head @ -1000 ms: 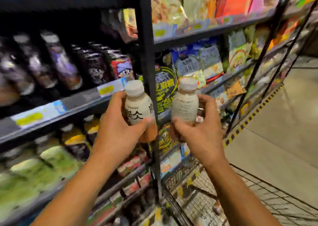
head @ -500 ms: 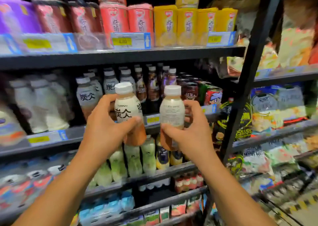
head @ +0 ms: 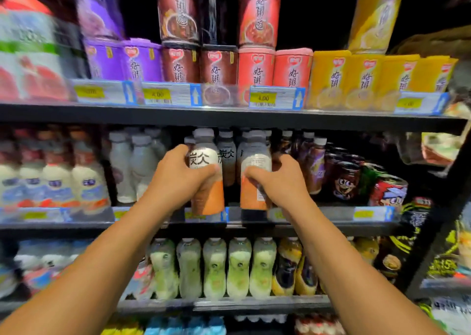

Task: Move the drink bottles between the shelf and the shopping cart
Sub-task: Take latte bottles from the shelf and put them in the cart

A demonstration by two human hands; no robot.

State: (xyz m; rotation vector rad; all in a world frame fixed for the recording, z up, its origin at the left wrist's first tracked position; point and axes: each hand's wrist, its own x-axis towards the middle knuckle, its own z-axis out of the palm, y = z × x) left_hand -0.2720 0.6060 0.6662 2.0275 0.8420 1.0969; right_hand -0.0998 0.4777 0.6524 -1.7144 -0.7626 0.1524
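My left hand (head: 175, 179) grips a white-capped drink bottle (head: 207, 194) with a white label, black characters and an orange lower half. My right hand (head: 280, 181) grips a second bottle of the same kind (head: 253, 161), its back label toward me. Both bottles are upright at the front edge of the middle shelf (head: 331, 218), their bases level with the price rail. Just behind them stand more bottles of the same drink (head: 226, 153). The shopping cart is out of view.
The shelf above (head: 229, 116) carries purple, red and yellow cups with price tags. White bottles (head: 127, 166) stand left of my hands, dark bottles and cans (head: 344, 179) to the right. Green bottles (head: 214, 268) fill the shelf below. A black upright post (head: 443, 207) is at the right.
The view swung left from the cart and snack shelves to the drink shelf. Both hands carried their bottles forward, up to the middle shelf's front edge.
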